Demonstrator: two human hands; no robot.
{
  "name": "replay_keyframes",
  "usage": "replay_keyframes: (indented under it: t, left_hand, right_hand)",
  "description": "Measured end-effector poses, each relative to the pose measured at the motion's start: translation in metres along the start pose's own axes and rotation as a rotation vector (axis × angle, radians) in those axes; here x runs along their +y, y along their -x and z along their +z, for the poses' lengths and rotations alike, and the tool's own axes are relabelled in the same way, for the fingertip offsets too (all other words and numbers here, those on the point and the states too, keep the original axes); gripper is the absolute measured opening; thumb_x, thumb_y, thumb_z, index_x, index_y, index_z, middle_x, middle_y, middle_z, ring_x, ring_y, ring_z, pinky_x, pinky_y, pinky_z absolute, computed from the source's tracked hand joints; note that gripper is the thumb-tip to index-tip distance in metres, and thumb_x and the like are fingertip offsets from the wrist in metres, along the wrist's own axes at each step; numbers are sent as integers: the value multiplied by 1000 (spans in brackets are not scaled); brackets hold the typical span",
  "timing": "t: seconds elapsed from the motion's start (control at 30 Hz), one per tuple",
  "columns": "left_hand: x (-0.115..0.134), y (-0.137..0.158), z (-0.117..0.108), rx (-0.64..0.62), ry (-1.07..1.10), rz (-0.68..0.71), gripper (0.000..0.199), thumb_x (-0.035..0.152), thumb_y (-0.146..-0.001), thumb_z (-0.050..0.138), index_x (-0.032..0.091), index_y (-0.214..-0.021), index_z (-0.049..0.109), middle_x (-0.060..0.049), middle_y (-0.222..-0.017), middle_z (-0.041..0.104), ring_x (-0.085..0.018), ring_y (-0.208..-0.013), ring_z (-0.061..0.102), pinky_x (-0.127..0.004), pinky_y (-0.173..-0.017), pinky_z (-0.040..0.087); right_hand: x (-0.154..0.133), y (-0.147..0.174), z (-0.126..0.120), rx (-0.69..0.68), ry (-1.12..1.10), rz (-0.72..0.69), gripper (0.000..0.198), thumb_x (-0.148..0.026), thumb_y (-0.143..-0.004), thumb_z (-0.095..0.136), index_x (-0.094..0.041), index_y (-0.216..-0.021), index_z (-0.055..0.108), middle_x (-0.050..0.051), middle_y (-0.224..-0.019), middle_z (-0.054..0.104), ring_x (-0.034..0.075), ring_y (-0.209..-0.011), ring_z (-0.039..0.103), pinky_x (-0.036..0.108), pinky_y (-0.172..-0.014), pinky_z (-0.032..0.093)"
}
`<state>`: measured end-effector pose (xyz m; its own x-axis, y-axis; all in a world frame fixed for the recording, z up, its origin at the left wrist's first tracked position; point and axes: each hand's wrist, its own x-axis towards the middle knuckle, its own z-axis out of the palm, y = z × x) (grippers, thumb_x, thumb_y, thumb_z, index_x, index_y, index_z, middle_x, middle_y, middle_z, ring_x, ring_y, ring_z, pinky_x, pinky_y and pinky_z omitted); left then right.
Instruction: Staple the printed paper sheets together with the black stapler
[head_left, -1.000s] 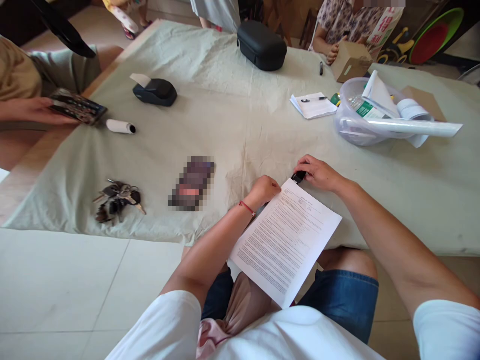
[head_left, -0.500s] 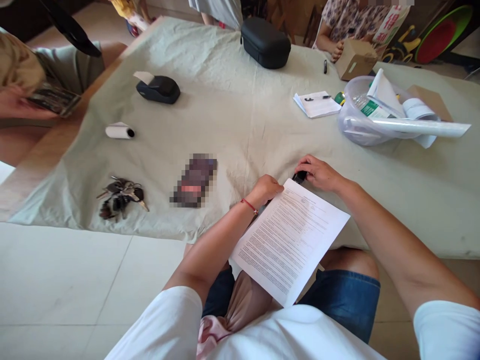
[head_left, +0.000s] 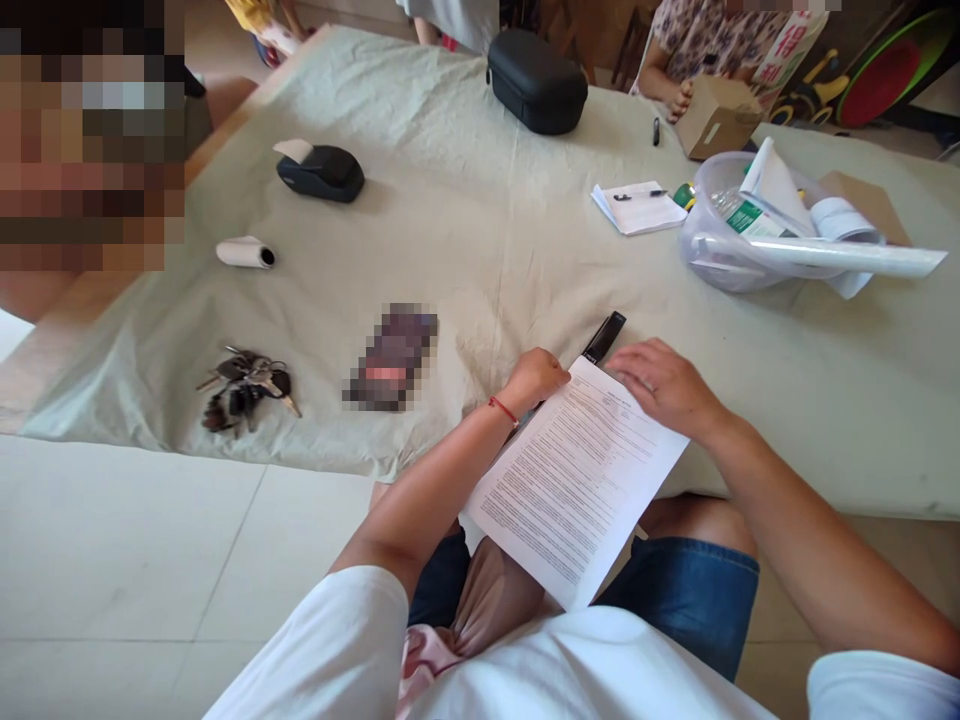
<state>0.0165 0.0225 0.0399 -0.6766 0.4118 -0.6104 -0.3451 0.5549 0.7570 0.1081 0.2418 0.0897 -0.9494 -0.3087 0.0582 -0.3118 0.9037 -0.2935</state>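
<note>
A printed sheet of paper (head_left: pixel 559 490) slants from the table edge down over my lap. My left hand (head_left: pixel 536 380), wearing a red string bracelet, is closed in a pinch on its upper-left corner. Just beyond the sheet's top edge a black stapler (head_left: pixel 604 337) lies on the cloth, its near end close to the paper. My right hand (head_left: pixel 664 388) is open over the upper-right corner, its fingers stretched out to the left and loosely bent. Its thumb is hidden, and whether the fingertips press on the paper is unclear.
Left on the cloth-covered table (head_left: pixel 420 210) are keys (head_left: pixel 247 388), a blurred phone-like slab (head_left: pixel 391 357), a white roll (head_left: pixel 244 252) and a black label printer (head_left: pixel 321 173). A black case (head_left: pixel 536 82), notepaper (head_left: pixel 641 207) and a filled plastic basin (head_left: pixel 712 245) stand farther back. People sit around.
My right hand has let go of the stapler and moved right and toward me, over the sheet's corner. The stapler now shows whole on the cloth. My left hand keeps its pinch.
</note>
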Motion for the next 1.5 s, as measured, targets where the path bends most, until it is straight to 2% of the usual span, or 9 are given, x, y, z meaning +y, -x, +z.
replay_keyframes:
  t: [0.1,0.23,0.53,0.77,0.97,1.17,1.3,1.37,1.5]
  left_hand:
    - [1,2,-1,4,-23,9,22,7,-81,72,18,-64,62,3,-55,47,-13,-54,46,-28,-55,33]
    - [2,3,-1,2,-74,25,16,7,-82,71,16,-69,70,1,-58,53,-15,-56,52,-28,-56,37]
    - [-4,-8,1,55,-232,120,16,8,-84,68,13,-76,81,-6,-71,70,-19,-71,60,-29,-67,42]
    - [-5,-10,-1,65,-194,113,15,11,-83,68,15,-76,80,-4,-67,65,-17,-65,56,-29,-62,38]
    - [-6,-14,-2,81,-137,79,13,10,-78,68,17,-69,74,-1,-59,55,-18,-63,55,-30,-60,36]
    - [-5,-14,-4,80,-66,56,12,11,-77,69,18,-67,68,0,-58,54,-17,-62,54,-29,-59,35]
    - [-3,-15,-4,86,-23,36,16,9,-77,68,18,-64,65,1,-58,52,-15,-59,52,-28,-57,33]
    - [-2,-16,-3,86,-6,27,18,8,-76,68,18,-62,63,1,-56,51,-15,-58,51,-29,-57,33]
    - [-2,-17,-2,85,16,25,23,7,-75,70,19,-58,59,3,-53,46,-14,-56,47,-29,-56,31]
  right_hand:
    - [-14,21,20,-97,9,31,40,-28,-111,50,-23,-139,77,11,-143,77,34,-131,71,58,-110,62]
    - [-13,32,48,-104,56,146,49,-33,-114,45,-17,-154,68,13,-159,68,34,-153,59,59,-126,52]
    - [-6,30,71,-47,75,239,47,-37,-115,41,-22,-146,75,10,-154,72,36,-156,56,63,-126,48]
    - [2,23,74,55,29,274,40,-33,-111,50,-27,-135,81,10,-140,78,39,-141,61,64,-112,56]
    - [7,4,63,10,-15,267,39,-31,-108,52,-34,-127,85,10,-122,80,36,-122,65,62,-104,60]
    - [8,-3,55,-63,-59,298,39,-31,-106,53,-30,-129,85,11,-121,80,38,-118,64,63,-102,61]
    - [7,-9,49,82,-47,372,38,-32,-105,53,-25,-126,83,13,-121,79,37,-119,68,61,-103,62]
    - [6,-16,46,176,-29,444,37,-33,-103,55,-23,-128,81,14,-121,77,35,-109,72,60,-97,64]
    - [3,-33,45,207,17,568,55,-34,-94,67,-21,-148,69,18,-138,66,30,-92,75,57,-89,66]
